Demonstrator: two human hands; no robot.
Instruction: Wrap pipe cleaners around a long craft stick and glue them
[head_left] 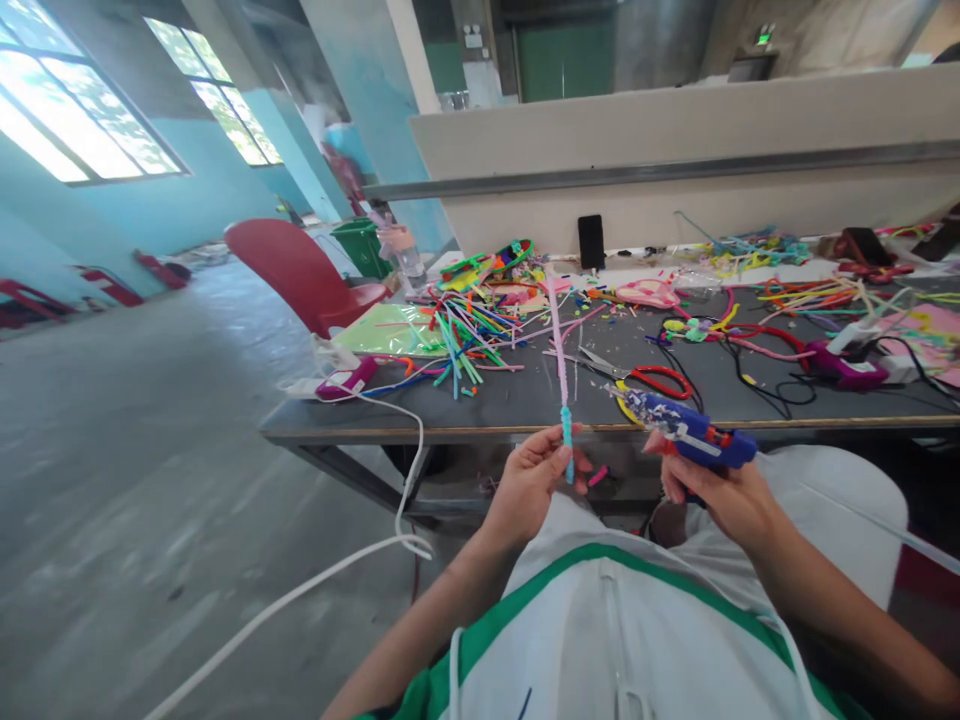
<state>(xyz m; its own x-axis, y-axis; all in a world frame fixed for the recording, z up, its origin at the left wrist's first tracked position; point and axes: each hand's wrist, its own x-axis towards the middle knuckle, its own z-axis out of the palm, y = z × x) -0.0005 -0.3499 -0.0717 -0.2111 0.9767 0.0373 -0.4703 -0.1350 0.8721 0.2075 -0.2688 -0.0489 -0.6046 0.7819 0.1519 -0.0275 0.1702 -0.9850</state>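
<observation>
My left hand [534, 480] pinches the lower, blue end of a pipe cleaner [559, 340] over the table's front edge. The pipe cleaner is pink higher up, where turquoise fuzz wraps its bottom part, and it points up and away from me. To the right, my right hand [709, 485] is wrapped round the handle of a blue hot glue gun [694, 430]. Its nozzle points left toward the pipe cleaner, a short way apart from it, and whitish residue covers the front. Scissors [652, 380] with red handles lie on the table just beyond the glue gun.
A pile of coloured pipe-cleaner pieces [469, 335] lies left of centre on the dark table [360, 415]. Purple power sockets [346, 380] with cables sit at both sides. A phone [591, 242] leans at the back. A white cable [300, 580] hangs to the floor near a red chair [292, 270].
</observation>
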